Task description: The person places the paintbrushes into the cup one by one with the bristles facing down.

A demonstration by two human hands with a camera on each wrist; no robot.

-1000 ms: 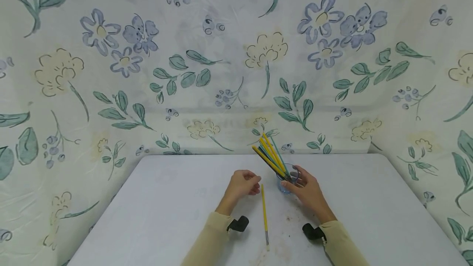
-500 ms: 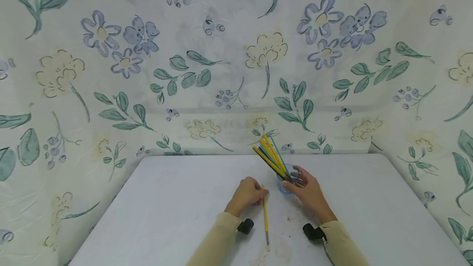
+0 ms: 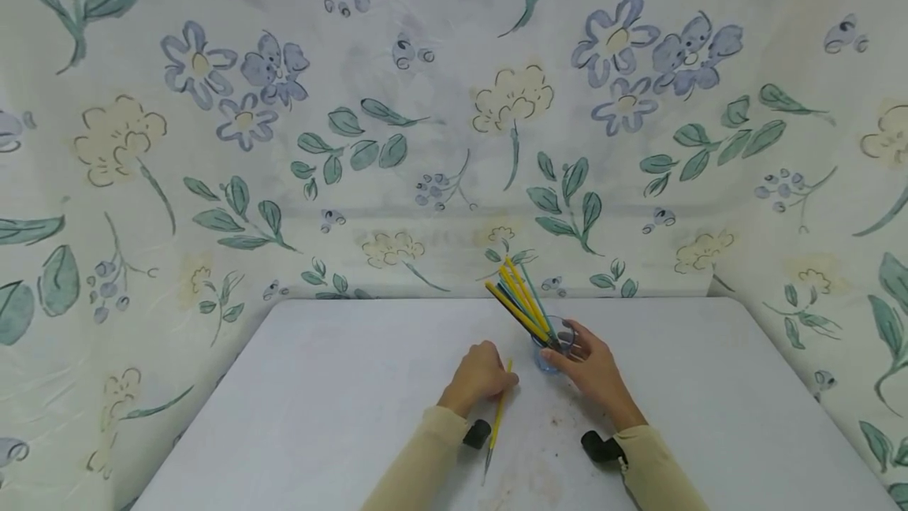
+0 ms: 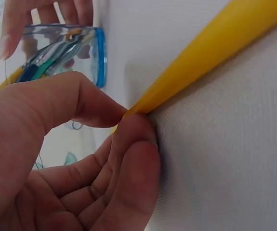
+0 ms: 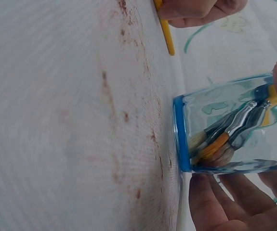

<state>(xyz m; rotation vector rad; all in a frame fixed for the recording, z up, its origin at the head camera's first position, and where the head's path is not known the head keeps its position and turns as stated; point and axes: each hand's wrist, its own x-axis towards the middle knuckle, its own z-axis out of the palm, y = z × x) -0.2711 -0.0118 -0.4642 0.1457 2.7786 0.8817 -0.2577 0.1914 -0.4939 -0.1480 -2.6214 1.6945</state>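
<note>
My left hand (image 3: 479,378) pinches the yellow handle of a paintbrush (image 3: 498,420) between thumb and fingers. Its handle end points away from me and its ferrule and bristles toward the front of the table. In the left wrist view the yellow handle (image 4: 201,55) runs up to the right from the fingertips. My right hand (image 3: 594,369) grips a clear glass (image 3: 546,361) with a blue base, thumb on one side and fingers on the other. Several yellow and green-blue paintbrushes (image 3: 521,298) lean left out of it. Their bristles (image 5: 215,151) rest low inside, in the right wrist view.
Both hands work over a white table (image 3: 340,385). Reddish-brown specks (image 3: 555,421) mark its surface in front of the glass. Behind it hangs a floral-patterned cloth (image 3: 454,140). A black wrist camera (image 3: 601,446) is strapped at the right sleeve, another (image 3: 477,434) at the left.
The left hand has moved right and toward me onto the paintbrush and taken hold of it. The brush's bristle end has swung left. The right hand and glass have stayed put.
</note>
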